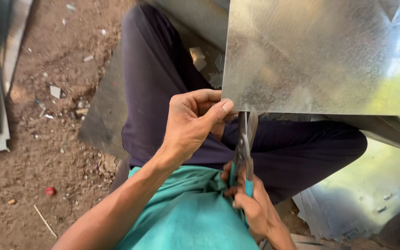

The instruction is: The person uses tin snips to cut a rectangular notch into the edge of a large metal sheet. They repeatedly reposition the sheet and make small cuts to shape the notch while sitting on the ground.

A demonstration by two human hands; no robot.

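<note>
Head view, listed near to far. Right hand (pixel 251 208): low in the frame over the teal shirt (pixel 186 217), wrist bent, fingers closed round the teal handles of the metal shears (pixel 245 153), blades pointing up. Left hand (pixel 193 122): forearm running up from the lower left, thumb on top and fingers curled under, pinching the near edge of the metal sheet (pixel 320 55). Sheet: held above the crossed legs, upper right of frame; judged thin, stiff, light, slick-faced and sharp at the rim, best gripped on the flat beside the cut. Beyond: dirt ground (pixel 52 139), scattered offcuts.
</note>
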